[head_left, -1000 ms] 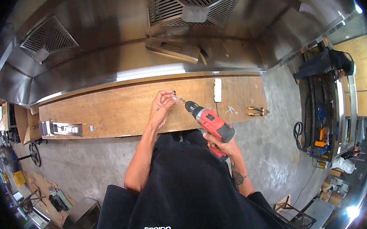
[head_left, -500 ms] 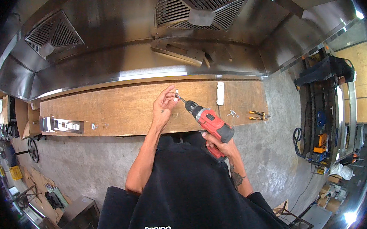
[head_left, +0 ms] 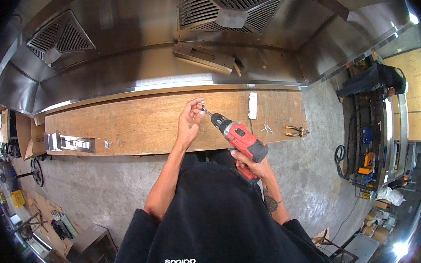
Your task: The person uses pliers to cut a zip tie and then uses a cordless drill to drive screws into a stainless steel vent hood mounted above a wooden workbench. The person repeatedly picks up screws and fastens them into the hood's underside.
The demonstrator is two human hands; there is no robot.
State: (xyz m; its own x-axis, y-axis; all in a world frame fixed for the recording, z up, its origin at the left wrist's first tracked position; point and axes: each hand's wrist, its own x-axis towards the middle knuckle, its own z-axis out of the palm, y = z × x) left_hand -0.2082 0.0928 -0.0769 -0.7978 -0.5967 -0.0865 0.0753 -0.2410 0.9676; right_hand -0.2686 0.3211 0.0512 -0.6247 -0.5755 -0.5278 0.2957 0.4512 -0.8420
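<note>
A red and black cordless drill is gripped by its handle in my right hand, its chuck and bit pointing up and to the left. My left hand pinches a small metal piece between thumb and fingers, above the wooden bench. The drill's bit meets this piece at my fingertips. What kind of part it is, is too small to tell. Right of the drill, a white strip-shaped piece lies on the bench, with several thin screws or pins nearer to me.
Orange-handled pliers lie at the right end of the wooden bench. A metal bracket and several small parts are at its left. Behind rises a stainless hood with slotted vents. Another person stands far right.
The fingers of my left hand have curled slightly more around the small piece. The drill stays almost in place, its bit still at the piece.
</note>
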